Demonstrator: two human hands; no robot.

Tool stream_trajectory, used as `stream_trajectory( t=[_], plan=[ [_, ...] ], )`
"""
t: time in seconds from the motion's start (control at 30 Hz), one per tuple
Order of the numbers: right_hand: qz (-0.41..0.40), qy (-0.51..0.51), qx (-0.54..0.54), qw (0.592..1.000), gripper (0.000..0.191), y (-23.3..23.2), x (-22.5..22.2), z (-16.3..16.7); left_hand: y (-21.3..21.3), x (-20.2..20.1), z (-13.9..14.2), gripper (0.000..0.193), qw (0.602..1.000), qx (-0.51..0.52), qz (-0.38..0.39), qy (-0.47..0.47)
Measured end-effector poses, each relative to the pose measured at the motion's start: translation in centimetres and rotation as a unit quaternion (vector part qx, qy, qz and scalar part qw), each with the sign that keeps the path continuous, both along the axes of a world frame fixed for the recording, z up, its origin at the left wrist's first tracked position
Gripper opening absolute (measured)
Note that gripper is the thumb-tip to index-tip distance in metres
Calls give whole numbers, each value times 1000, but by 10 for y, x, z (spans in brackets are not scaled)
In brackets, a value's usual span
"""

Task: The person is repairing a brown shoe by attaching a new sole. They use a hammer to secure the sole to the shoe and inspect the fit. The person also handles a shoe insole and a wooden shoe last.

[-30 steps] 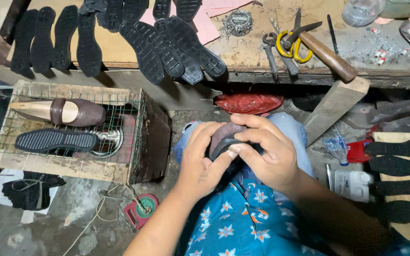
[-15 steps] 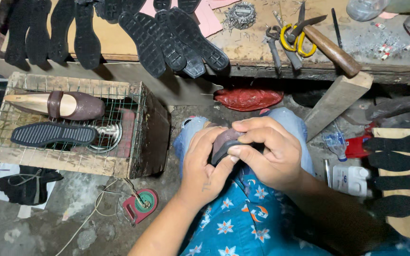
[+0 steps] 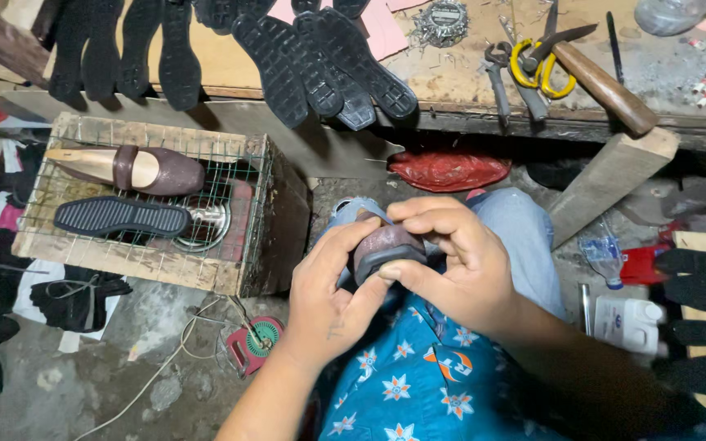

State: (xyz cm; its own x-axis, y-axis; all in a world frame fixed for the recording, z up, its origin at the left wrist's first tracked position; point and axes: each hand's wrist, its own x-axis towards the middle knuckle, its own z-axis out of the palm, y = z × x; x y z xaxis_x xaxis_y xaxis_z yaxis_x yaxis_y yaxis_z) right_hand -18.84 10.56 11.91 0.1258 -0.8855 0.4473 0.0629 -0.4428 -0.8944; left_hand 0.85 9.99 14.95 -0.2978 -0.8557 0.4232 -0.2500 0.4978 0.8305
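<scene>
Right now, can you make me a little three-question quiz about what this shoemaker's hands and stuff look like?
1. True or false: both hands grip the brown shoe.
2. What lies on the wire cage beside the loose black sole? A) scissors B) a shoe on a wooden last C) a bottle
3. What colour are the scissors' handles?

Key:
1. True: left hand and right hand hold the brown shoe.
2. B: shoe on a wooden last, black sole, wire cage.
3. Yellow: scissors.

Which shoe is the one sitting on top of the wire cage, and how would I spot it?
Find the wooden crate with a wire-mesh top left of the person's knees. On the mesh lie two things: a flat black ridged sole and, behind it, the brown shoe. It is the only rounded, brown one, with a pale wooden form poking out its open end.
</scene>
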Motion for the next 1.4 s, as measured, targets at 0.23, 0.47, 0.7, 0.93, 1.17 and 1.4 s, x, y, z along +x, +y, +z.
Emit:
stream_trajectory(
  t=[0.23,0.47,0.7,0.93,1.17,1.4],
  plan=[
    [-70,74,-85,991,29,5,13,-7,6,5,-3,44,999,0,50,15],
    [34,-71,36,996,40,10,14,-13,15,7,-12,41,998,-18,39,49],
    [-27,229,-69,971,56,0,-19,26,11,-16,-48,42,907,169,0,385],
    [-115,310,-33,943,56,-4,-48,-17,-5,-39,-91,37,845,255,-65,465],
    [-127,276,-89,949,46,-4,-47,-51,-10,-25,-104,51,920,271,-65,275],
    [-139,246,-101,954,25,-12,-45,-58,-15,-38,-100,47,936,277,-36,217]
  ],
)
